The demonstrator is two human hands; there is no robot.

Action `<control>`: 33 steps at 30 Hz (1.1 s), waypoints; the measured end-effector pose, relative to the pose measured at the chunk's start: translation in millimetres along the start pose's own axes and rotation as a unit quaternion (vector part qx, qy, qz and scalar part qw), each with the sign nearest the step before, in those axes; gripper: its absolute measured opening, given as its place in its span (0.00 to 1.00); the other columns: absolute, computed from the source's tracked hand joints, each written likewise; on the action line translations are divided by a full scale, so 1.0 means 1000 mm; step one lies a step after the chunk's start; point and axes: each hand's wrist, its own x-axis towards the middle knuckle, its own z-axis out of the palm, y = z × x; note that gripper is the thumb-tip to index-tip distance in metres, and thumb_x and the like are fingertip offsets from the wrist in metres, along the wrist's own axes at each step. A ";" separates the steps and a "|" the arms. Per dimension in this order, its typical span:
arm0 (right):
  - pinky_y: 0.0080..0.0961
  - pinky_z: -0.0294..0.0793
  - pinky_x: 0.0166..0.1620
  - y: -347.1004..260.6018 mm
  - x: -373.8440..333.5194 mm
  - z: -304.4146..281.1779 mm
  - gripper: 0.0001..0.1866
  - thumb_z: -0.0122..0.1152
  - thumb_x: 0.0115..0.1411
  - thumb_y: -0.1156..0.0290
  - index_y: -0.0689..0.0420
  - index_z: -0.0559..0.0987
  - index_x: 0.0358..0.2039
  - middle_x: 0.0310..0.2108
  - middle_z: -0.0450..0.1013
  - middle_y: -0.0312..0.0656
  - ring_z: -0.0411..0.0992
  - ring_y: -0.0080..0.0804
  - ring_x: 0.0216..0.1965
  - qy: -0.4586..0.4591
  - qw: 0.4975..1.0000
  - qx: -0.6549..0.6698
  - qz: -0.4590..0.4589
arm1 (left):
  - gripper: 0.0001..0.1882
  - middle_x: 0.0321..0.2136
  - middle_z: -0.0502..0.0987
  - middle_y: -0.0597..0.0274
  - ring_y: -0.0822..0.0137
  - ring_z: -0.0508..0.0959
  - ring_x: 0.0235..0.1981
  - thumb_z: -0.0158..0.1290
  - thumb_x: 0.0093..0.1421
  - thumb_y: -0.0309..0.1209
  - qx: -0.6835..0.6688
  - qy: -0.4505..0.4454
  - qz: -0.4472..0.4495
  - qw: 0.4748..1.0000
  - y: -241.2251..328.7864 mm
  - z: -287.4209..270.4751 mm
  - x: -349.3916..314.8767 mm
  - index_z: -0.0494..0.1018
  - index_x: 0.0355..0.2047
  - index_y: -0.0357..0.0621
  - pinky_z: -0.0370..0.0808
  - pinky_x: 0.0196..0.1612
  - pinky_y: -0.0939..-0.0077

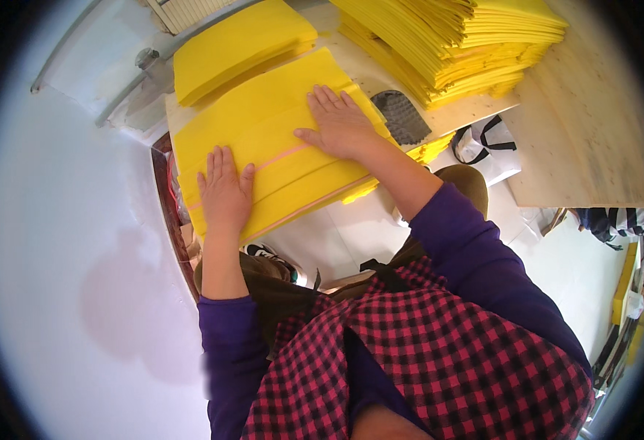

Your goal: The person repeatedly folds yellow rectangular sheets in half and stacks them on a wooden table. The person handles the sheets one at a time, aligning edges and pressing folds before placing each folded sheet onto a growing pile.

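Observation:
Yellow fabric [292,110] lies spread in folded layers over the near part of the table, with pink strips running across it. My left hand [225,192] rests flat on its left side, fingers stretched out. Farther up and to the right, my right hand [336,125] presses flat on the same fabric, thumb apart from the fingers. Neither hand grips anything. The fabric's front edge hangs past the table edge toward my lap.
Behind the fabric lies a folded yellow stack [245,44]. A taller yellow pile [476,51] stands at the back right. A dark grey textured piece [400,117] lies right of my right hand. Below the table are a white bag [499,150] and more yellow cloth. A white wall [65,220] borders the left.

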 end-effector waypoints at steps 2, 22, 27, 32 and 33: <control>0.36 0.36 0.70 -0.001 0.000 0.000 0.45 0.35 0.64 0.38 0.63 0.50 0.67 0.70 0.42 0.49 0.38 0.39 0.71 0.004 1.000 -0.007 -0.001 | 0.35 0.67 0.53 0.52 0.56 0.51 0.68 0.36 0.67 0.53 0.012 -0.020 -0.017 1.000 -0.007 -0.004 -0.003 0.53 0.65 0.40 0.45 0.68 0.54; 0.36 0.34 0.70 -0.002 0.002 0.002 0.45 0.35 0.63 0.37 0.62 0.50 0.67 0.70 0.42 0.47 0.37 0.35 0.72 -0.002 0.999 -0.036 -0.001 | 0.35 0.68 0.50 0.54 0.57 0.47 0.69 0.31 0.67 0.54 -0.076 -0.076 0.001 0.994 0.079 0.003 0.067 0.53 0.66 0.43 0.43 0.68 0.54; 0.36 0.34 0.70 -0.003 0.001 0.003 0.45 0.34 0.64 0.37 0.62 0.50 0.67 0.70 0.42 0.47 0.37 0.36 0.72 0.005 0.999 -0.052 -0.003 | 0.37 0.68 0.48 0.53 0.57 0.46 0.70 0.31 0.66 0.55 -0.037 -0.054 -0.074 0.995 0.025 0.004 0.041 0.51 0.67 0.43 0.41 0.69 0.54; 0.36 0.35 0.70 -0.002 0.000 0.004 0.45 0.34 0.64 0.37 0.64 0.49 0.67 0.70 0.42 0.49 0.38 0.37 0.71 0.011 0.999 -0.038 -0.013 | 0.39 0.68 0.47 0.51 0.57 0.46 0.70 0.32 0.66 0.57 0.009 -0.057 -0.142 0.988 -0.012 -0.006 0.024 0.49 0.67 0.42 0.42 0.68 0.53; 0.35 0.34 0.70 -0.003 0.000 0.004 0.46 0.34 0.63 0.36 0.63 0.49 0.67 0.70 0.42 0.47 0.37 0.36 0.71 0.017 0.999 -0.039 -0.012 | 0.39 0.68 0.47 0.51 0.57 0.46 0.70 0.32 0.66 0.57 0.015 -0.062 -0.159 0.985 -0.016 -0.007 0.022 0.48 0.67 0.41 0.42 0.68 0.53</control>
